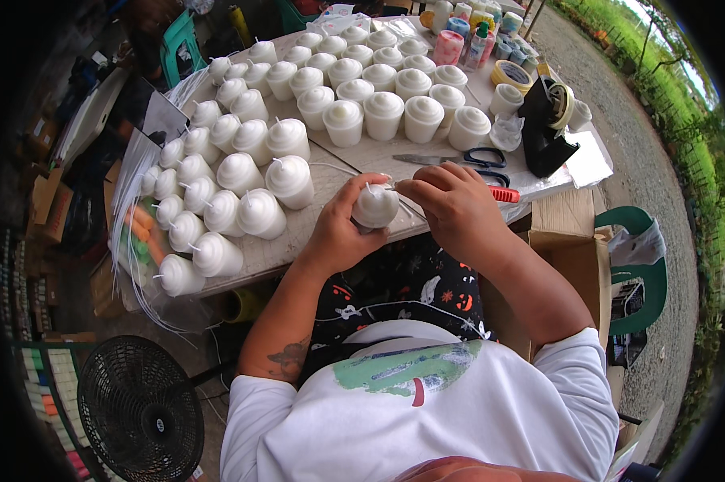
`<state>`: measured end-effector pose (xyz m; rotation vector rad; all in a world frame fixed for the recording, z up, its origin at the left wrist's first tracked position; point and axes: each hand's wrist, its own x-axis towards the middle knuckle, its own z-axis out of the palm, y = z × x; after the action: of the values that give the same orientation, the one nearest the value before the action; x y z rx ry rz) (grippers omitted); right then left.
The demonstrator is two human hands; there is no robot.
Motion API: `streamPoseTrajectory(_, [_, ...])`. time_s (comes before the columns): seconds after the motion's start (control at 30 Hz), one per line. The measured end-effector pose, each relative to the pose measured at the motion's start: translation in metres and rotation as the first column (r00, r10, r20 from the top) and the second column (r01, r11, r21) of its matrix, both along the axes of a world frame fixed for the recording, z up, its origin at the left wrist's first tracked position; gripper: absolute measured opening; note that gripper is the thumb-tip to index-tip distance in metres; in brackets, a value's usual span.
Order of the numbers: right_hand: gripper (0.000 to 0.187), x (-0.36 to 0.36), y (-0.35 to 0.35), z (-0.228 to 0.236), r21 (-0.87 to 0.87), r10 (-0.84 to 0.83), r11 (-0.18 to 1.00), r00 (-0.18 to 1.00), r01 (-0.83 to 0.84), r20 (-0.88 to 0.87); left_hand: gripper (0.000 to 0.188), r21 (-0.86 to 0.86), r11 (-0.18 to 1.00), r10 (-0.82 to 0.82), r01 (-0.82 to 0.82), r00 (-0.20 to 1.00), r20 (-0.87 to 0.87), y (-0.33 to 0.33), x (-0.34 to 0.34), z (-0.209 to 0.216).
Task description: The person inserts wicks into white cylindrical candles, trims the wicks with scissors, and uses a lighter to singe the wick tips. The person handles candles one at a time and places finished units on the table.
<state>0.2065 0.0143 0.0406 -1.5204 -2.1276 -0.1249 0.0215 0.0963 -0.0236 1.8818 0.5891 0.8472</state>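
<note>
My left hand (342, 225) is wrapped round a white candle (376, 207) with a rounded, swirled top and a short wick, held just over the table's near edge. Close against the candle's right side is my right hand (452, 205), its fingers pinched together. What they pinch, if anything, is too small to make out. A red handle (504, 194) shows just past the right hand; whether it is touched cannot be seen. Scissors (467, 159) with dark blue grips lie beyond the right hand. Many similar white candles (343, 120) stand in rows across the table (342, 165), several with wicks showing.
Paint bottles and jars (467, 40) crowd the far right. A black tape dispenser (547, 128) stands at the right edge. White wicks (126, 193) hang over the left edge. A cardboard box (567, 229) and green chair (635, 265) are at right, a black fan (142, 410) lower left.
</note>
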Motion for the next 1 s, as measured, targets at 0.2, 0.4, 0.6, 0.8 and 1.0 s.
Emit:
streamPoseTrajectory(0.2, [0.029,-0.003,-0.002,0.002,0.012,0.014,1.000,0.995,-0.016,0.103,0.062,-0.054,0.999,-0.005,0.006,1.000,0.015,-0.001,0.000,-0.002])
streamPoseTrajectory(0.4, [0.028,-0.012,-0.013,0.008,0.025,-0.008,1.000,0.980,0.004,0.197,0.062,-0.131,0.991,-0.008,0.008,1.000,0.002,-0.001,0.000,-0.003])
streamPoseTrajectory(0.6, [0.032,-0.014,-0.018,0.010,-0.011,-0.012,1.000,0.987,0.014,0.160,0.062,-0.126,0.992,-0.011,0.011,1.000,-0.002,0.000,0.000,-0.005])
streamPoseTrajectory(0.8, [0.030,-0.009,-0.004,0.004,0.009,-0.028,1.000,0.992,0.028,0.121,0.063,-0.083,0.997,-0.008,0.009,1.000,0.004,0.000,0.000,-0.005])
streamPoseTrajectory(1.0, [0.036,-0.012,-0.014,0.009,-0.081,-0.036,0.996,0.989,0.049,0.145,0.063,-0.091,0.996,-0.003,0.003,1.000,0.000,-0.001,0.000,-0.006])
